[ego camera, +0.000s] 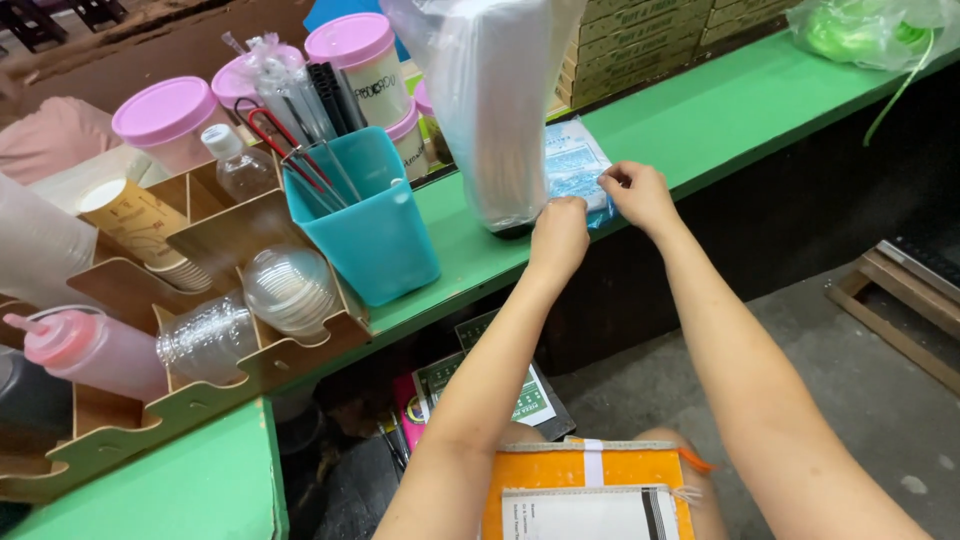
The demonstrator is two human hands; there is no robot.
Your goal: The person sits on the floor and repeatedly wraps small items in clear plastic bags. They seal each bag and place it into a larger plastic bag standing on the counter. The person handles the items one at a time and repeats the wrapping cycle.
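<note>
In the upper middle of the frame we see the left hand (558, 232) closed into a fist against the base of a tall clear plastic bag (490, 100) on the green tabletop (700, 120). The right hand (636, 195) pinches the edge of a blue packet (572, 160) lying just beside the bag. The packet is not yet lifted, it seems. A teal container (372, 225) stands on the left.

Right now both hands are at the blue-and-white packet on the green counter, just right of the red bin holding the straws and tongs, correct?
Not quite: the bin is teal, not red, as the head view shows. The rest holds: the left hand and right hand are both at the blue-and-white packet on the green counter, right of that bin.
</note>
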